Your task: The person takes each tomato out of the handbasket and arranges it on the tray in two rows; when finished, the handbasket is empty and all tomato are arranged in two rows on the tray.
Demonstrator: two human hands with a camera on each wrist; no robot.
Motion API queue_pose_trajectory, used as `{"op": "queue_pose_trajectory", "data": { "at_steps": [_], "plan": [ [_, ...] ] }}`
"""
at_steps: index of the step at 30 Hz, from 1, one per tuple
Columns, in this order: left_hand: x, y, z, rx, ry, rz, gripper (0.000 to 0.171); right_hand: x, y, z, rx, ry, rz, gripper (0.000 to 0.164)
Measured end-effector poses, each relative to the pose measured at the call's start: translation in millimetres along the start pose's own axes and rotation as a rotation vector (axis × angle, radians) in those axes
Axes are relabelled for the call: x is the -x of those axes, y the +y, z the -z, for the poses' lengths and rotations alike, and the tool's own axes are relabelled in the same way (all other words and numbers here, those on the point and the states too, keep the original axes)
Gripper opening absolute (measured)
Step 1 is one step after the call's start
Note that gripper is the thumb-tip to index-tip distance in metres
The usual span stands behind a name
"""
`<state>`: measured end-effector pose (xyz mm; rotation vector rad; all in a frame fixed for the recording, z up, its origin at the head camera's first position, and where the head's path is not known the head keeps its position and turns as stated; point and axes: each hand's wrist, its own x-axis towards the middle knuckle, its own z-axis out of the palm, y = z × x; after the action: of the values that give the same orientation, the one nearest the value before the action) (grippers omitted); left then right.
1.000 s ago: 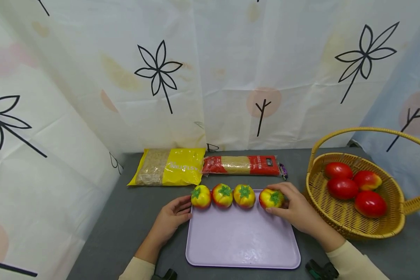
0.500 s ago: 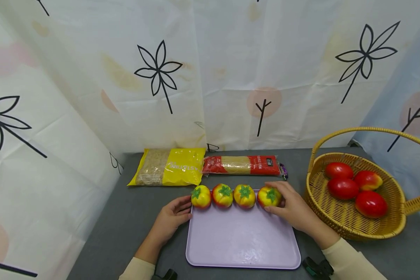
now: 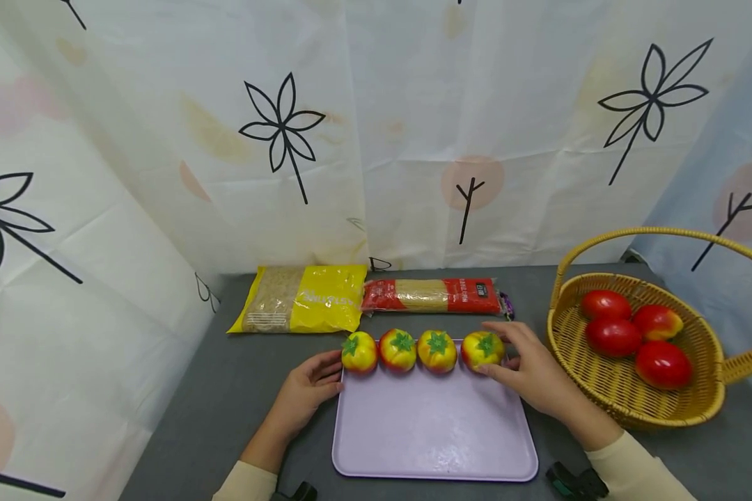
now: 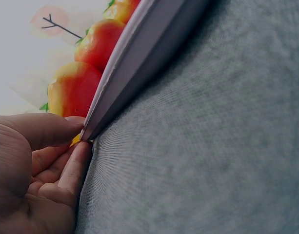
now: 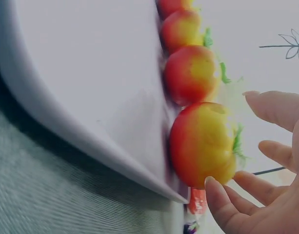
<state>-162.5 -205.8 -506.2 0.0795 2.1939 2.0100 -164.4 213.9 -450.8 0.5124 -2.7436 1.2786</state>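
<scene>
A lilac tray (image 3: 435,431) lies on the dark table with a row of red-and-yellow, tomato-like fruits with green star-shaped tops along its far edge. My left hand (image 3: 309,390) touches the tray's left edge beside the leftmost fruit (image 3: 360,352); its thumb and fingertips meet the rim in the left wrist view. My right hand (image 3: 535,372) is spread around the rightmost fruit (image 3: 483,351). The right wrist view has its thumb standing away from this fruit (image 5: 200,146), with one fingertip overlapping its lower side; contact is hard to tell. Two further fruits, one (image 3: 398,350) and another (image 3: 437,351), sit between.
To the right stands a yellow wicker basket (image 3: 567,379) with a tall handle, holding several glossy red fruits (image 3: 663,364). Behind the tray lie a yellow bag (image 3: 329,299) and a red noodle packet (image 3: 470,296). A patterned white cloth (image 3: 382,139) hangs behind the table.
The rightmost fruit has shifted slightly left, nearer its neighbour. My right hand has loosened from around it and drawn a little to the right. The left hand has stayed put.
</scene>
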Motion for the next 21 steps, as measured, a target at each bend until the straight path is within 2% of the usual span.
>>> {"op": "queue_pose_trajectory", "data": {
  "at_steps": [6,13,21],
  "plan": [
    [0.4,-0.2,-0.1,-0.009,0.001,-0.004,0.06,6,-7,11,-0.046,0.015,0.028,0.065],
    [-0.1,-1.6,0.9,0.0,-0.01,-0.01,0.061,11,-11,30,-0.173,0.034,0.057,0.061],
    [0.1,-1.6,0.8,0.007,-0.012,-0.009,0.061,16,-8,48,-0.324,0.036,0.153,0.042]
  ]
}}
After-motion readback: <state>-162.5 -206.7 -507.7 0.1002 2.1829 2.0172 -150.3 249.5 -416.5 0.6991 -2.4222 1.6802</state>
